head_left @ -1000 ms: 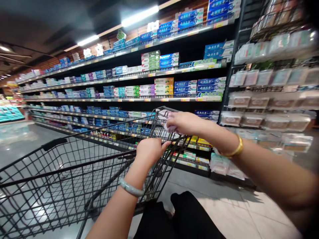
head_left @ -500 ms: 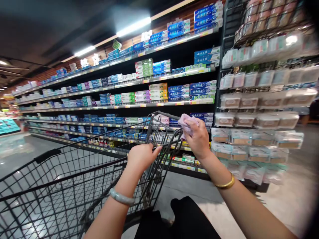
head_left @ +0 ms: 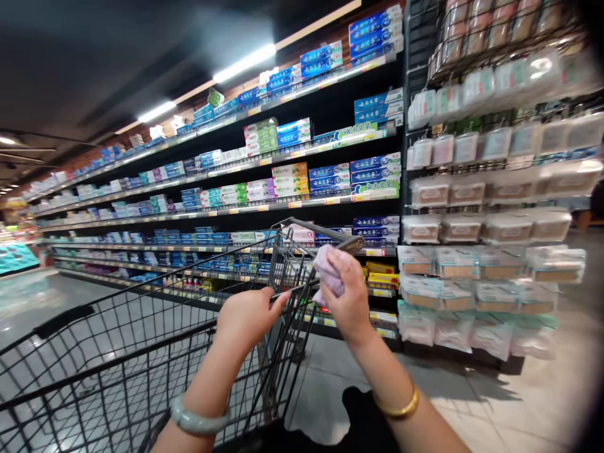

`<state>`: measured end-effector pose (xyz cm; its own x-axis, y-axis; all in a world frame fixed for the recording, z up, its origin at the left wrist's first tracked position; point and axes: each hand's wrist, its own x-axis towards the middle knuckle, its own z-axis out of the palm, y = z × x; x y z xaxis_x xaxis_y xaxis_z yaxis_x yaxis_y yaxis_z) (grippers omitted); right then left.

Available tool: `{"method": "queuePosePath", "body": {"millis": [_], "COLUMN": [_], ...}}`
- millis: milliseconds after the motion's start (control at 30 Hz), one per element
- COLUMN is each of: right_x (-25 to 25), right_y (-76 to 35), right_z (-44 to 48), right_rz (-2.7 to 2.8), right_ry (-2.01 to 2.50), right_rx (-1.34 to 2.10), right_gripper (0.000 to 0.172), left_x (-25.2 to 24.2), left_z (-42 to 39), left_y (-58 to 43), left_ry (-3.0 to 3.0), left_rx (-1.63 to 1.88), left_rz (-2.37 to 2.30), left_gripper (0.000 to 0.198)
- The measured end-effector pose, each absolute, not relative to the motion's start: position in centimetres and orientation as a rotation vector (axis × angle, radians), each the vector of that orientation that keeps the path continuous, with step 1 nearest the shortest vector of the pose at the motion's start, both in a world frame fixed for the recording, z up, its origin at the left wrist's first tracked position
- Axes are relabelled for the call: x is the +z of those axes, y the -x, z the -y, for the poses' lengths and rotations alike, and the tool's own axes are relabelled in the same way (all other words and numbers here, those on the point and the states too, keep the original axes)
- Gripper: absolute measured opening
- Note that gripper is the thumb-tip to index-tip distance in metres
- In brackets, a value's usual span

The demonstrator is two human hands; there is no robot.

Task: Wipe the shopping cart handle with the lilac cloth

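A lilac cloth (head_left: 330,272) was held bunched by the right hand (head_left: 352,302), its grip clamped on the folds, just on the near side of the handle (head_left: 325,233) at the right end of the cart (head_left: 141,350). Whether the rim (head_left: 296,289) was touched by the cloth could not be told. Left of the cloth, the rim was clasped by the grip of the left hand (head_left: 248,318). On the far side, boxes (head_left: 290,180) were stacked along shelves (head_left: 236,209), and packs (head_left: 455,261) were hung in rows at the right.

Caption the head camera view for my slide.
Left hand gripping a shopping cart, right hand holding a lilac cloth, beside shelves of boxes.
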<state>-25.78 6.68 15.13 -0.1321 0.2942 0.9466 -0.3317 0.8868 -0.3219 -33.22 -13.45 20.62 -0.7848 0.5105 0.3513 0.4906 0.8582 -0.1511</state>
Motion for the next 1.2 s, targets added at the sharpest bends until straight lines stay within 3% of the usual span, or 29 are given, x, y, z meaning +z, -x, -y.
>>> {"method": "queuePosePath", "body": {"millis": [233,467,667,867,1067,1200], "right_x": [11.7,9.5,9.2,7.5,7.5,7.5], "right_y": [28.1,29.7,30.2,30.9,30.7,30.9], "right_z": [-5.8,-4.2,-6.5,-6.8,-9.0,-8.7], "right_rz": [1.457,1.549,1.37,1.528,1.478,1.616], "right_ry": [0.012,-0.082,0.154,0.068,0.288,0.189], "right_rx": [0.653,0.664,0.698,0.745,0.877,0.89], "right_gripper": [0.037,0.048,0.04,0.037,0.069,0.059], "left_x": [20.3,19.9,19.6,19.0,18.8,19.2], "left_z": [12.3,10.4,7.8,5.0,2.9,1.5], "left_y": [33.8,34.4,34.2,34.1,34.5,34.3], "left_ry": [0.705,0.65,0.654,0.686,0.79,0.775], "left_rx": [0.112,0.192,0.186,0.21,0.18,0.2], "left_rz": [2.613,2.603,2.544,2.436,2.379,2.424], "left_gripper": [0.067,0.058,0.07,0.061,0.058,0.051]}}
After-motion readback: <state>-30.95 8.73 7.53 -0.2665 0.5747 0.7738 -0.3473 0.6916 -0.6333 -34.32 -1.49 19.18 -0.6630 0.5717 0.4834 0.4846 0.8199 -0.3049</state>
